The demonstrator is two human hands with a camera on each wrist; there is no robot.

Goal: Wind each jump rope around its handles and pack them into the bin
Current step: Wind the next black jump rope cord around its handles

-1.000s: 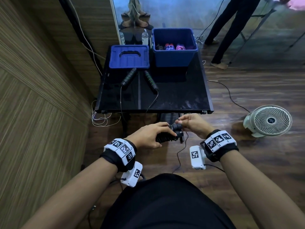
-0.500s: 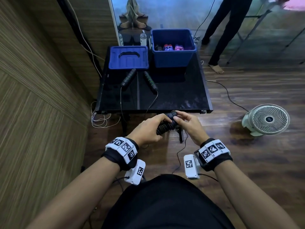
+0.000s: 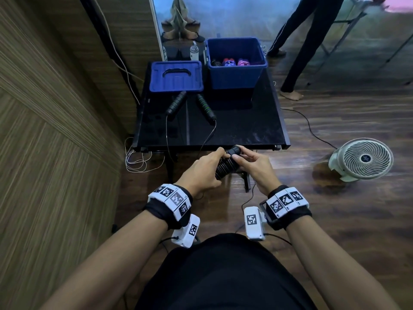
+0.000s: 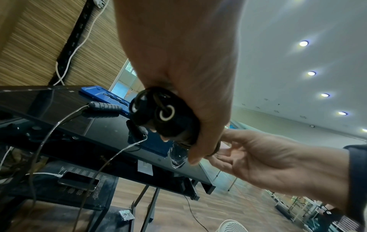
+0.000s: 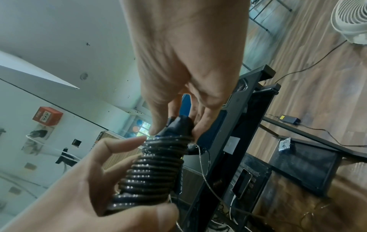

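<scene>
Hands (image 3: pixel 202 173) have raised wound jump rope (image 3: pixel 225 164) toward table (image 3: pixel 245 130).

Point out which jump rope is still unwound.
The green-ringed rope on the table: handles apart, cord trailing off the edge. The one in both hands is coiled.

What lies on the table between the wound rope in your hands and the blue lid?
In the head view, the unwound rope's two handles on the table, just before the blue lid.
</scene>
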